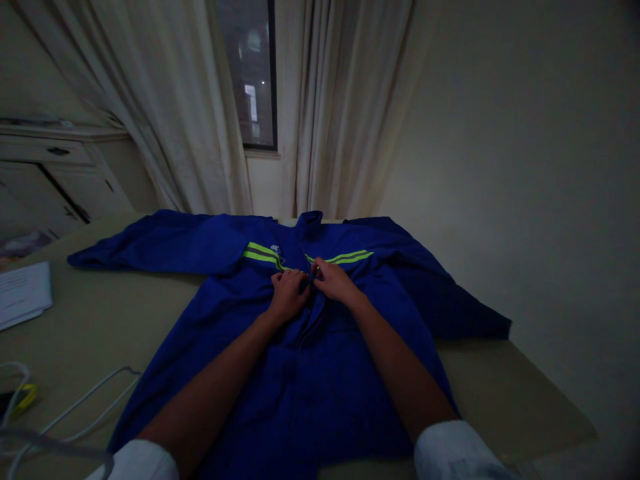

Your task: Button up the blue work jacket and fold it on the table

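A blue work jacket [240,360] with yellow-green and grey stripes across its chest lies spread on the table, collar at the far side and sleeves out to both sides. My left hand [291,293] pinches the front placket at about stripe height. Close beside it, my right hand [333,280] grips the other side of the same placket, fingertips nearly meeting the left ones. The cloth is bunched up between them. Whether a button or a zip is under the fingertips is too dark and small to make out.
The table [125,313] carries white papers [24,293] at the left. White cables [85,407] and a yellow-and-black object [23,399] lie at the near left. Beyond stand a white cabinet [75,167], curtains [345,107] and a window [250,73]. A wall [525,167] rises on the right.
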### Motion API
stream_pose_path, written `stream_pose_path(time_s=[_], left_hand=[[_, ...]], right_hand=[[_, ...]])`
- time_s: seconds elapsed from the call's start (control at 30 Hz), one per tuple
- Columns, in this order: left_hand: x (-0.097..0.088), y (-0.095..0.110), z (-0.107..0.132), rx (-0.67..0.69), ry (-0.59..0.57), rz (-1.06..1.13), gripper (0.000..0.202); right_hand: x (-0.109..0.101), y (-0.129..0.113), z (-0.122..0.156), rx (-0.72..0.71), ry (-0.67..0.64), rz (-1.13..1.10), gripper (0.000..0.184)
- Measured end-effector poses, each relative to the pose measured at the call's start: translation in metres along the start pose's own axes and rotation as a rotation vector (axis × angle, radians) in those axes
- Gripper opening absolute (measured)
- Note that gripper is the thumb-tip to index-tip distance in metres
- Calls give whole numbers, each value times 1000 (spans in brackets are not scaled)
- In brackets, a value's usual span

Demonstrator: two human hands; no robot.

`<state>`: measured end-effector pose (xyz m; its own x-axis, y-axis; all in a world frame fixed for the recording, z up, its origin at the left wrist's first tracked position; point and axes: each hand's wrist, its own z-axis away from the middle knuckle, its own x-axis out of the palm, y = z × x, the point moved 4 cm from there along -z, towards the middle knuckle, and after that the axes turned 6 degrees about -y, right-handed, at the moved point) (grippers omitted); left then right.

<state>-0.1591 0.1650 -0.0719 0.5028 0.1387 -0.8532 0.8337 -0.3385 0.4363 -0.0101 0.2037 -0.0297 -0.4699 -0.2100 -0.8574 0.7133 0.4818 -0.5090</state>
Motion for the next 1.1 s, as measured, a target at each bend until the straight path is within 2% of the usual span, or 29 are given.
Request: stream_pose_path(time_s=[0.17,0.4,0.53,0.67,0.73,0.83,0.9,0.93,1.03,1.1], left_hand=[[0,0,-2,-50,-16,84,18],[2,-4,-7,-163,-89,207,22],[0,-4,-10,-245,-87,231,24],[-3,-9,-6,-321,-54,196,36],[-5,-11,-4,-299,-47,210,37],[-12,-12,-7,-123,-83,276,40],[-24,-22,-14,-37,-55,293,39],[-34,-32,-19,-38,-8,267,39],[-65,-71,-29,-144,179,32,46],[-77,-97,-28,-213,243,-134,53]], right_hand=[[-2,-5,3,-10,-17,43,33],[-1,-15,4,-69,-67,159,28],[2,-17,5,-39,-71,212,30],[-3,-7,7,70,-31,301,33],[-11,-1,8,113,1,296,30],[-23,9,8,149,-5,205,18],[-30,15,9,156,-37,105,11],[-33,19,9,155,-42,38,12],[-40,32,10,191,47,-176,27],[-36,38,10,223,124,-233,34]])
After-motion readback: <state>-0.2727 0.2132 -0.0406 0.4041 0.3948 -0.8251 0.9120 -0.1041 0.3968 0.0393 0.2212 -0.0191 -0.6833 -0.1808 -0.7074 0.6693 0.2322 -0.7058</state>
